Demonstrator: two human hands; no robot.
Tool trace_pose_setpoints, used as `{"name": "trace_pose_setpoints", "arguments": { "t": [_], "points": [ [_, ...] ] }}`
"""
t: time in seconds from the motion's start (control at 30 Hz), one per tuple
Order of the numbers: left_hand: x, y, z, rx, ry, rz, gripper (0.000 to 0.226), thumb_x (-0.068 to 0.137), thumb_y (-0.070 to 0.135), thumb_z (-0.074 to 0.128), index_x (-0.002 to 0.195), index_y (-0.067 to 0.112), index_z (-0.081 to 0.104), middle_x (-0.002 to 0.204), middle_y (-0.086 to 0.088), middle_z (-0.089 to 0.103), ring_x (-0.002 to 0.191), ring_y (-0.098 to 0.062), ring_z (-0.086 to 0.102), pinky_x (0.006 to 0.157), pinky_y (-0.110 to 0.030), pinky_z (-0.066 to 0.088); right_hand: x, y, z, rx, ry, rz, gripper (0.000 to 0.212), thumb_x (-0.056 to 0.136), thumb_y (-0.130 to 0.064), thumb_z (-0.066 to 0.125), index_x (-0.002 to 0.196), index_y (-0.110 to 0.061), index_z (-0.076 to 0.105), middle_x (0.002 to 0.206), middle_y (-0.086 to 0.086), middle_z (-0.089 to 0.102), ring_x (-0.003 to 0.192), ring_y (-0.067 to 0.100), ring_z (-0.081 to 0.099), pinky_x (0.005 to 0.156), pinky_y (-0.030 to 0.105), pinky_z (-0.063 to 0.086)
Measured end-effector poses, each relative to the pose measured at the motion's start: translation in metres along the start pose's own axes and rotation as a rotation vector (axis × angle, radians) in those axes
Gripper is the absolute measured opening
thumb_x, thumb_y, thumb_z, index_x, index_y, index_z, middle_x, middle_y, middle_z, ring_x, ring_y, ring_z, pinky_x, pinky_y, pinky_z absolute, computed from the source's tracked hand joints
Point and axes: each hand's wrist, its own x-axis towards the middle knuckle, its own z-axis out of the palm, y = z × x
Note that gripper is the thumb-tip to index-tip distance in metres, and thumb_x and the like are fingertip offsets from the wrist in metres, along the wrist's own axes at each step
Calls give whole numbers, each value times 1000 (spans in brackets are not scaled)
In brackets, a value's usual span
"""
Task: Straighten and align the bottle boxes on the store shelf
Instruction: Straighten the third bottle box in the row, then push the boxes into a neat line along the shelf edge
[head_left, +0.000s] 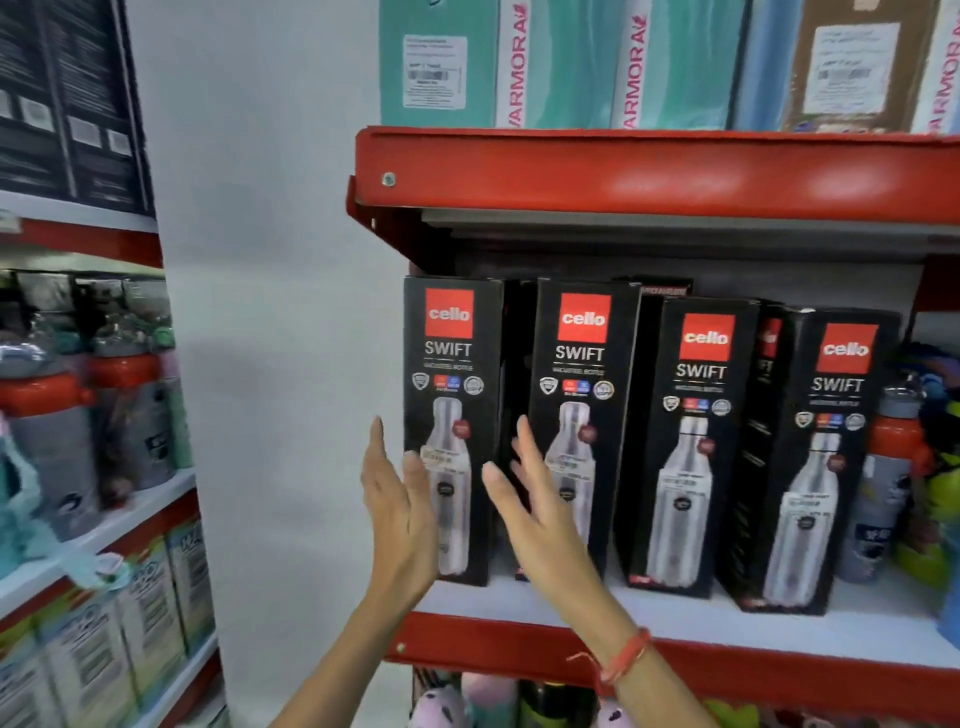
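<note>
Bottle boxes, four black "cello SWIFT" cartons, stand upright in a row on the white shelf board (675, 608) behind its red front lip. From your side, the first box (452, 364) is at the left end of the shelf, the second box (584, 374) just beside it with a dark gap between them, then the third box (701, 415) and the fourth box (826, 441), which sits nearest the front edge and is turned slightly, showing its side panel. Your left hand (397, 499) is raised flat with fingers spread at the first box's left edge, gripping nothing. Your right hand (540, 504), a red thread bracelet (623, 657) on its wrist, is likewise spread loose in front of the gap and the second box, holding nothing. Whether either palm touches cardboard, you cannot tell here. Teal cartons (571, 62) fill the shelf above.
</note>
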Motion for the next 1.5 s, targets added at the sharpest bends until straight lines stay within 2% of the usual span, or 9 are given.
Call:
{"name": "trace_pose_setpoints", "arguments": {
  "t": [0.23,0.63,0.87,0.97,1.07,1.13,1.2,1.33,1.5],
  "points": [
    [2,-12,-38,-122,-425,-145,71,67,89,7,135,70,8,152,23,30,142,-12,34,118,-46,26,-4,5,38,56,-59,128,65,91,-64,30,141,-60,-10,158,-29,-4,148,2,0,121,42,6],
    [-34,19,-72,-130,-470,-154,87,47,100,9,130,74,18,113,48,44,116,4,49,114,-45,33,-46,-12,20,52,-92,150,64,86,-65,29,141,-63,-3,148,-43,-1,129,-26,11,119,32,11],
    [-48,28,-68,-74,-436,-129,88,51,99,11,134,70,14,97,65,43,95,30,48,104,-32,36,-52,-7,15,58,-98,112,65,87,-64,34,141,-62,-3,155,-36,-1,144,-8,4,121,46,16],
    [-49,24,-64,-46,-397,-123,83,57,96,11,135,68,18,107,58,49,108,19,47,106,-36,36,-52,-6,12,61,-111,99,65,88,-62,35,143,-61,-1,152,-39,2,144,-8,5,122,40,14],
    [-56,27,-52,136,-62,70,75,83,77,13,142,36,37,141,15,48,130,-5,43,112,-37,33,-52,-3,5,37,17,50,62,88,-62,37,146,-53,17,149,-39,18,142,-11,15,121,32,18],
    [-61,36,-38,133,106,251,55,97,50,24,133,18,49,134,-3,51,127,-13,48,107,-29,38,-51,1,-7,11,224,9,56,91,-57,38,145,-43,35,151,-25,34,134,-16,28,114,16,25],
    [-70,47,-15,3,-41,270,44,97,40,30,129,19,51,128,4,57,120,-13,55,100,-31,45,-49,7,-24,-7,382,18,49,95,-49,39,142,-35,42,146,-17,41,121,-24,35,100,0,28],
    [-94,51,39,-85,-541,7,63,92,65,17,149,41,9,160,21,11,145,7,8,120,-25,14,-48,23,-49,-8,345,157,54,98,-44,37,149,-29,29,155,-12,29,129,-7,25,104,17,20],
    [-82,36,75,-130,-444,-284,100,64,92,9,147,40,-13,161,15,-12,147,-3,-8,122,-43,3,-44,30,-61,75,174,327,62,96,-54,30,152,-36,10,156,-21,11,140,-2,11,106,22,11]
  ]
}}
